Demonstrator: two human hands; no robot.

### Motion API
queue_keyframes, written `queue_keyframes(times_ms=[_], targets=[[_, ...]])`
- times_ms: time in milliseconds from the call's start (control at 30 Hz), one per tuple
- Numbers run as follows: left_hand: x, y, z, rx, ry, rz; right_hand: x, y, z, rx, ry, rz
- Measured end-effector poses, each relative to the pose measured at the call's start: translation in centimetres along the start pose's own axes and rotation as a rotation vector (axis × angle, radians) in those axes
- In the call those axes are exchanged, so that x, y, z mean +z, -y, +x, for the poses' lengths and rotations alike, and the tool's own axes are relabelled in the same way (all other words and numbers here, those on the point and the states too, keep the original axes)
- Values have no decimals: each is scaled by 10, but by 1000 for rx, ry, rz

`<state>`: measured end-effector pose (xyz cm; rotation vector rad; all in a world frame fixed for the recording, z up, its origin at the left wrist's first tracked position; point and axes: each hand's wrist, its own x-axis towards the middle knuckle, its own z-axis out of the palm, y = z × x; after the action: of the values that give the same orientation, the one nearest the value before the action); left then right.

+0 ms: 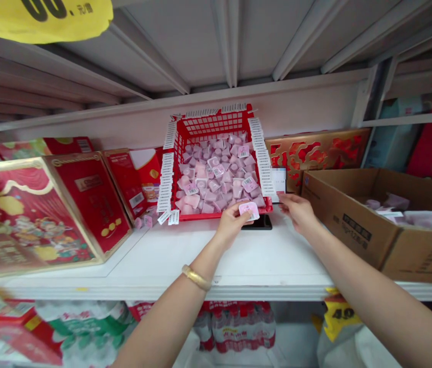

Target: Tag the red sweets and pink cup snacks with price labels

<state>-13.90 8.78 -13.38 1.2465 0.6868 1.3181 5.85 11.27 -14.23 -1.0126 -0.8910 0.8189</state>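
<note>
My left hand (233,222) is closed on a small pink jelly cup (249,210), its printed lid turned up, just in front of the red basket (216,217). Many pale purple and pink cups (216,176) fill the basket, and a few show barcode stickers. Rows of white barcode labels (261,156) hang along the basket's rims. To the right, my right hand (296,208) has its fingertips pinched together at the lower edge of a white printed card (278,183). Whether they grip the card or a small label is unclear.
An open cardboard box (350,225) with plastic-wrapped items stands at right. Red gift boxes (86,199) stand at left, with a few loose cups (145,221) beside them. A dark flat object (260,223) lies partly under the basket. Shelf beams (231,46) hang low overhead.
</note>
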Motion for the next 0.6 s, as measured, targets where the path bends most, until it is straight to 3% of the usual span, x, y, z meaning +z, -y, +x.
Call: queue_keyframes(times_ms=[267,600], targets=[[-7,3,2,11,31,-16,5,-4,7,116,102,157],[-9,5,3,-20,56,-26,9,7,-5,142,102,256]])
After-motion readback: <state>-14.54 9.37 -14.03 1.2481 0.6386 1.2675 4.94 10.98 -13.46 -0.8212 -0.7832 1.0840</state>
